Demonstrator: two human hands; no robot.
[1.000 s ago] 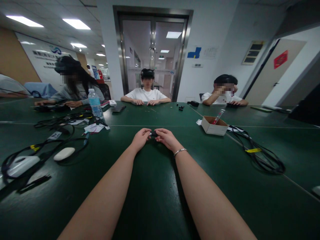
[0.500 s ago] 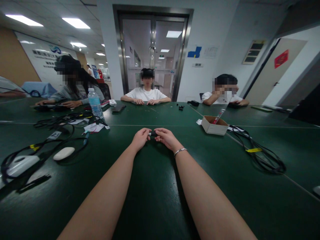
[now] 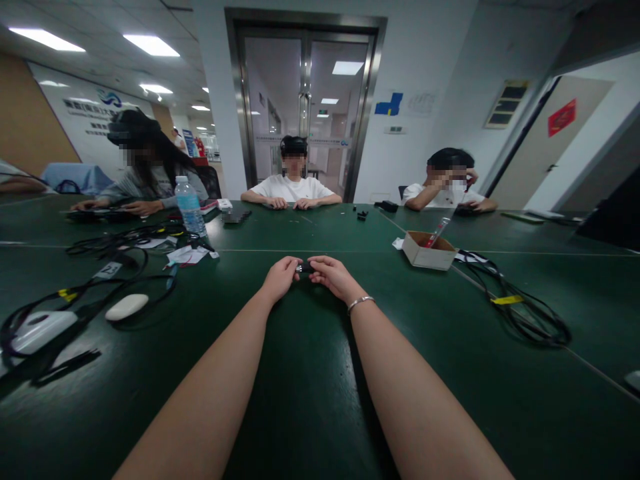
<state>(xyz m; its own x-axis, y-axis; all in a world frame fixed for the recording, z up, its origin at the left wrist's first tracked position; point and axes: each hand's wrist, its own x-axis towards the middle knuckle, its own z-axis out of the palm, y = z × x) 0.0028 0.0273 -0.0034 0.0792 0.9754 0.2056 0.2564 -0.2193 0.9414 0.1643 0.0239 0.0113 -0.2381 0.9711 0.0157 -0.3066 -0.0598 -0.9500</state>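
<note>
Head cam had your left hand (image 3: 281, 276) and right hand (image 3: 334, 275) stretched out together over the green table (image 3: 310, 373), fingertips of both pinched onto a small black object (image 3: 305, 267) sitting right between them, down near the tabletop. It was too small to tell what it was. You had a thin bracelet (image 3: 361, 303) on the right wrist. Off to your right sat a cardboard box (image 3: 428, 251) with a bundle of black cables (image 3: 520, 313) beside it. On the left were a water bottle (image 3: 190, 206) and a white mouse (image 3: 127, 307). Three other people sat across the table.
</note>
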